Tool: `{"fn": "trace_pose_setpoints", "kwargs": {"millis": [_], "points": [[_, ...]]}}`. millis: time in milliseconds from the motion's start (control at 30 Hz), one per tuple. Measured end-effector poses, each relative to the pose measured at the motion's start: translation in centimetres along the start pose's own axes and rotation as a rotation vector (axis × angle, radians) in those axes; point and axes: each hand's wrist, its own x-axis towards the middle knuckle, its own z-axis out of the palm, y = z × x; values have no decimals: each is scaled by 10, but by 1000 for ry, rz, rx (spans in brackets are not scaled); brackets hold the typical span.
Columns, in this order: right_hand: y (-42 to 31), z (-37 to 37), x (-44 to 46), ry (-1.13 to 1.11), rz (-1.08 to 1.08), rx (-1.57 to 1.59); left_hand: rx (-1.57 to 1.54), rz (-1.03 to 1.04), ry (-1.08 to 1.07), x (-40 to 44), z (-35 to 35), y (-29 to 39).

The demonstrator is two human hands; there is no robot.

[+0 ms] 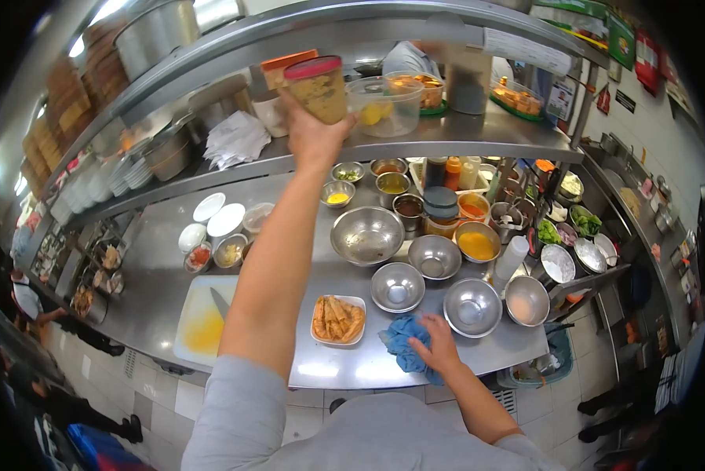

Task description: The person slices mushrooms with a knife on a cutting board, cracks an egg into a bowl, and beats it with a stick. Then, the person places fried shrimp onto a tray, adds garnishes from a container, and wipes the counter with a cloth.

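My left hand [317, 135] is raised to the steel shelf, its fingers closed around a clear plastic tub [321, 93] with a red lid and brownish-yellow contents. Just right of it stands a larger clear round container [395, 110] with something yellow inside. Low at the counter's front edge, my right hand [440, 344] has its fingers on a crumpled blue cloth [403, 339]. A white dish of golden fried pieces [339, 319] sits left of the cloth. Steel bowls [473, 308] stand behind and to the right of that hand.
A cutting board [199, 314] with a knife [219, 301] and a yellow smear lies at left. White plates [225, 220] and small bowls are behind it. Sauces, a squeeze bottle [512, 257] and ingredient bowls crowd the right. Paper napkins [237, 140] lie on the shelf.
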Motion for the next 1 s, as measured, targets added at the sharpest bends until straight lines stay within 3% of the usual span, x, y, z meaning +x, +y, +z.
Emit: {"fn": "trace_pose_setpoints", "kwargs": {"millis": [67, 133, 200, 267, 400, 467, 600, 733, 800, 900, 1000], "points": [[-17, -9, 27, 18, -44, 137, -43, -174, -106, 0, -8, 10], [-58, -36, 53, 39, -73, 140, -51, -141, -78, -8, -15, 11], [-94, -65, 71, 135, -145, 118, -396, -20, -97, -34, -29, 15], [-121, -94, 82, 209, -204, 94, -552, -6, -189, -79, -67, 40], [-165, -131, 89, 300, -278, 47, -764, -224, -602, -212, -119, 56], [-158, -115, 82, 232, -242, -18, -403, -163, -784, -295, -129, 31], [-142, -42, 47, -450, 258, -216, -56, 49, -1129, -419, -146, -31], [-124, 18, 8, -438, 337, -309, -218, -77, -1136, -440, -165, -60], [-114, 34, 3, -282, 192, -310, -291, -235, -1237, -425, -168, -54], [-107, 34, 10, -322, 146, -239, -274, -79, -1177, -448, -161, -79], [-105, 33, 16, -301, 64, -210, -322, -189, -1140, -455, -160, -84]]}}
